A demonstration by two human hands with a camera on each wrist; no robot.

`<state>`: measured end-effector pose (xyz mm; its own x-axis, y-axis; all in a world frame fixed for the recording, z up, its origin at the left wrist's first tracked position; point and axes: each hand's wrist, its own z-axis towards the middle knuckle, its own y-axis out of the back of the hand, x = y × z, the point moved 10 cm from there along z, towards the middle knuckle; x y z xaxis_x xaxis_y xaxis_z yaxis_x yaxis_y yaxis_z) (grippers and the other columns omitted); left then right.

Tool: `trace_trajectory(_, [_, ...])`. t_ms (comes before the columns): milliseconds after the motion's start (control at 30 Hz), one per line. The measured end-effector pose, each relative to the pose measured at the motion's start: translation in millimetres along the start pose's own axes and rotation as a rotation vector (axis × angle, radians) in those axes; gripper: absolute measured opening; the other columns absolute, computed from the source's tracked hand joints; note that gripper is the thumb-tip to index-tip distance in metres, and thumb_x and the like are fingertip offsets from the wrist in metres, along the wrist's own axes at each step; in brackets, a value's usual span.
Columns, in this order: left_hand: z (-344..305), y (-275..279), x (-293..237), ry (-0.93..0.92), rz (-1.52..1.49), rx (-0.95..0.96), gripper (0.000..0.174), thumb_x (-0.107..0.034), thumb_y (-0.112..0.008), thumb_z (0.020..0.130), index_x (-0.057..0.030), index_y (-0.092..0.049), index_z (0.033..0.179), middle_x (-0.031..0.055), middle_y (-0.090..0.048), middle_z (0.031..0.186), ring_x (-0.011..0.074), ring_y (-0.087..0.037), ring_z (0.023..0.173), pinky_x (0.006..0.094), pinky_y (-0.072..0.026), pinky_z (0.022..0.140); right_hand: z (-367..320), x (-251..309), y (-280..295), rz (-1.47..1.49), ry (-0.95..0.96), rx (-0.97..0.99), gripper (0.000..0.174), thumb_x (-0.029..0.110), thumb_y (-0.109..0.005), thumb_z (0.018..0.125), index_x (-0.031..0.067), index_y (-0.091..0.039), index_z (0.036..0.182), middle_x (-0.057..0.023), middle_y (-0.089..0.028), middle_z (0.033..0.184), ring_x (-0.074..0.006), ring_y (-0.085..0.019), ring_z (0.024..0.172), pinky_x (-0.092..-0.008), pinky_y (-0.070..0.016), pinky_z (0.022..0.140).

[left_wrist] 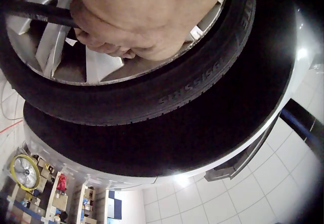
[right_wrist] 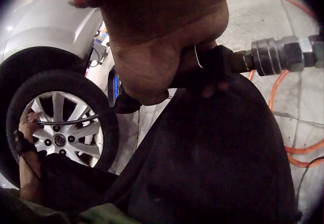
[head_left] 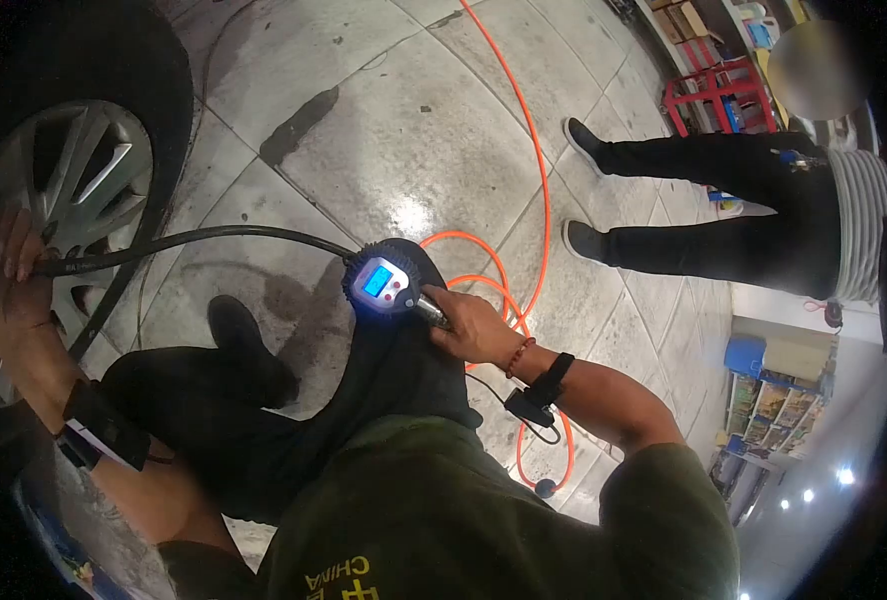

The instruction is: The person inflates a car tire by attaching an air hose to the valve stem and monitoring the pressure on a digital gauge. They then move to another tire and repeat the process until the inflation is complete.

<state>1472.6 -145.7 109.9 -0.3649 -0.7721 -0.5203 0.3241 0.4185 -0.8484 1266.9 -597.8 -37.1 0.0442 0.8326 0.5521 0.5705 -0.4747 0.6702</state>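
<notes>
In the head view a round gauge [head_left: 377, 283] with a lit blue screen rests over the person's knee, and the right hand [head_left: 474, 328] grips its handle. A black hose [head_left: 234, 232] runs from the gauge to the wheel [head_left: 94, 175]. At the wheel's rim the left hand [head_left: 14, 265] holds the hose end, its fingers curled around it. The left wrist view shows this hand [left_wrist: 136, 21] against the spokes; the hose tip is hidden. In the right wrist view the right hand [right_wrist: 152, 52] wraps the handle beside a metal coupling [right_wrist: 278, 56].
An orange hose [head_left: 544, 200] loops over the tiled floor [head_left: 414, 120] right of the knee. Another person [head_left: 704, 245] in dark trousers stands at the right. Shelves [head_left: 779, 405] and a red rack [head_left: 719, 95] are farther back. The car body [right_wrist: 55, 29] arches over the tyre.
</notes>
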Motion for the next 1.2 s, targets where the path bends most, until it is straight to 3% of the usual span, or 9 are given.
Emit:
trace_trajectory(100, [-8,-21,13,0.199,-0.092,0.34,0.042,-0.005,-0.04,0.091,-0.0054,-0.048,0.133,0.0104,-0.045,0.138,0.0197,-0.041,0.129,0.0267,-0.0328,0.107,1,-1,0,-0.019,0.016,-0.008,0.059,0.016,-0.06,0.075,0.001,-0.041,0.128,-0.0245,-0.06,0.104,-0.04,-0.057,0.099,-0.0466,-0.0464,0.083])
trace_trajectory(300, [-11,-2,-1,0.11,0.027,0.43,0.05,-0.001,-0.042,0.087,0.0011,-0.039,0.137,0.0106,-0.041,0.142,0.0176,-0.039,0.131,0.0243,-0.031,0.106,1,-1,-2,-0.021,0.045,-0.064,0.057,0.017,-0.062,0.074,0.0014,-0.042,0.125,-0.0238,-0.06,0.097,-0.0399,-0.058,0.093,-0.0461,-0.0465,0.08])
trace_trajectory(533, [-13,6,-5,0.039,0.017,0.333,0.055,-0.001,-0.045,0.085,-0.0038,-0.036,0.139,0.0076,-0.038,0.144,0.0141,-0.037,0.132,0.0233,-0.0298,0.106,5,-3,-4,-0.038,-0.001,-0.041,0.051,0.015,-0.063,0.074,0.0026,-0.046,0.12,-0.0219,-0.061,0.085,-0.0399,-0.059,0.085,-0.0472,-0.0464,0.075])
trace_trajectory(633, [-62,106,-89,-0.126,0.057,-0.079,0.024,-0.022,-0.04,0.09,-0.0057,-0.041,0.108,0.0048,-0.037,0.104,0.0132,-0.033,0.092,0.025,-0.0276,0.075,7,-7,-6,-0.028,0.006,-0.053,0.051,0.016,-0.064,0.074,0.0029,-0.046,0.119,-0.022,-0.061,0.086,-0.0396,-0.059,0.085,-0.0472,-0.0465,0.074])
trace_trajectory(767, [7,-6,7,-0.321,0.039,-0.568,0.055,-0.05,-0.032,0.097,-0.0081,-0.048,0.065,0.0011,-0.034,0.05,0.0121,-0.027,0.038,0.0273,-0.0246,0.033,10,-15,-13,-0.056,0.007,-0.064,0.047,0.016,-0.064,0.075,0.0035,-0.047,0.118,-0.0225,-0.061,0.087,-0.0405,-0.059,0.085,-0.0468,-0.0474,0.073])
trace_trajectory(1033, [10,-8,4,-0.316,0.108,-0.538,0.053,-0.048,-0.034,0.097,-0.0083,-0.047,0.064,0.0007,-0.033,0.049,0.0114,-0.023,0.037,0.0263,-0.0204,0.032,12,-9,-10,-0.057,-0.041,-0.007,0.05,0.015,-0.066,0.077,0.0028,-0.045,0.12,-0.0232,-0.062,0.094,-0.0401,-0.059,0.089,-0.0475,-0.0476,0.074])
trace_trajectory(1133, [6,-25,7,-0.412,0.203,-0.657,0.045,-0.04,-0.041,0.097,-0.0086,-0.047,0.066,0.0008,-0.039,0.051,0.0114,-0.027,0.037,0.0267,-0.0241,0.033,12,-12,-14,-0.02,-0.078,0.015,0.049,0.015,-0.065,0.075,0.003,-0.047,0.119,-0.0233,-0.061,0.096,-0.0389,-0.059,0.091,-0.0472,-0.048,0.075])
trace_trajectory(1167, [-32,-25,-6,-0.627,0.502,-1.211,0.039,-0.037,-0.043,0.097,-0.0062,-0.054,0.076,0.0051,-0.053,0.061,0.0136,-0.039,0.042,0.0269,-0.0326,0.035,13,-15,-14,-0.004,-0.096,0.019,0.049,0.015,-0.065,0.074,0.0031,-0.048,0.118,-0.0234,-0.061,0.097,-0.0383,-0.059,0.092,-0.0471,-0.0482,0.076])
trace_trajectory(1200, [-38,-26,-6,-0.627,0.568,-1.306,0.043,-0.04,-0.046,0.095,-0.0028,-0.056,0.115,0.0159,-0.064,0.099,0.0225,-0.061,0.073,0.0303,-0.0487,0.052,15,-18,-17,0.026,-0.06,-0.028,0.047,0.016,-0.064,0.074,0.0028,-0.049,0.117,-0.0229,-0.062,0.094,-0.0386,-0.06,0.091,-0.0475,-0.048,0.075])
